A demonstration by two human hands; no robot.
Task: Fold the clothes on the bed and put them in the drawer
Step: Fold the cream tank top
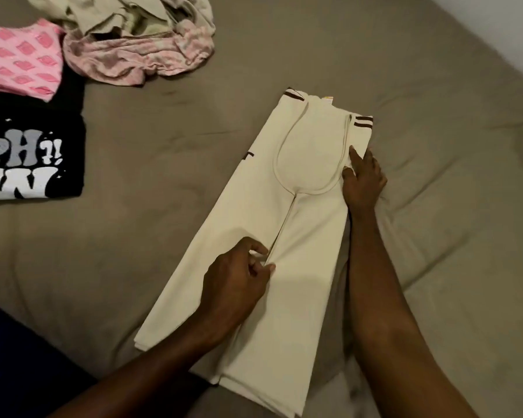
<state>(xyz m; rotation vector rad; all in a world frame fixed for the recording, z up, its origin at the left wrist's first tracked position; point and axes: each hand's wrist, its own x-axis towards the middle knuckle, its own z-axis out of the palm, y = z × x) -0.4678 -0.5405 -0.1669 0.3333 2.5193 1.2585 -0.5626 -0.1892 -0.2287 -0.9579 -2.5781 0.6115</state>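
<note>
From the head view, a cream shirt [287, 236] lies face down in the middle of the bed [435, 86], its sides already turned in to meet along a centre line, so it makes a long narrow strip with dark-striped sleeve cuffs at the far end. The left hand [236, 282] rests on the near part with fingers curled, pinching at the cloth edge by the centre line. The right hand [363, 179] lies flat with straight fingers, pressing the far right edge beside the collar. The shirt looks about half folded; I'd say the lengthwise folds are left. At the far left sit a folded black shirt [34, 152] with white lettering and a folded pink patterned top [21, 58] overlapping its far edge. Beyond them is a crumpled heap [133, 37] of beige and faded pink clothes, not yet folded. No drawer shows. The cream cloth looks smooth and thick like cotton; the grey-brown sheet is soft and lightly wrinkled.
</note>
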